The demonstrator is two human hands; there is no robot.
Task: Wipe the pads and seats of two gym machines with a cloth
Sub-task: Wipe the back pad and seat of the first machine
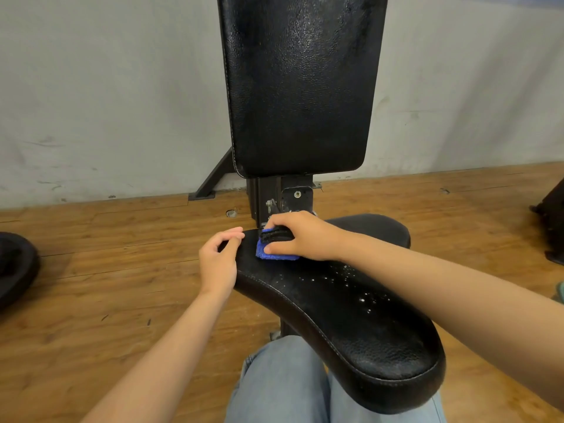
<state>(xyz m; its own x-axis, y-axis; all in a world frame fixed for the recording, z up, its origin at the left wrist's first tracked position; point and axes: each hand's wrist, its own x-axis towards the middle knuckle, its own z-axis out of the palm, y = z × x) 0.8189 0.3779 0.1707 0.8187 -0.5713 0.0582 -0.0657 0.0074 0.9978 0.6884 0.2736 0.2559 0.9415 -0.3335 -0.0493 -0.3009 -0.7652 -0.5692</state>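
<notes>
A big gray wall (106, 87) with scuff marks fills the back. Below it is a brown wood floor (106, 270).

A tall black back pad (299, 87) stands up straight in the middle, in front of the wall. It looks shiny and wet. Under it lies a long black seat (351, 315), which reaches toward the person. The person's legs in light blue jeans (283, 386) are at the bottom, partly tucked under the near end of the seat.

A dark metal post (293, 196) with a bolt sits between the back pad and the seat, right behind the hands. A slanted metal leg (213, 178) goes down to the floor on the left. A dark round thing (15, 267) lies on the floor at the far left edge, and another dark thing (552, 221) is at the far right edge. Both are cut off.

The right hand (300, 236) is on the far end of the seat, close to the post. Its fingers curl over the top of a folded blue and black cloth (274, 242), and the thumb presses on the blue side. The cloth touches the seat.

The left hand (218, 264) is just beside the cloth, at the seat's left edge. Its fingers are loosely bent and hold nothing. I cannot tell if they touch the seat.

Little shiny water drops (351, 279) dot the seat near the right wrist.
</notes>
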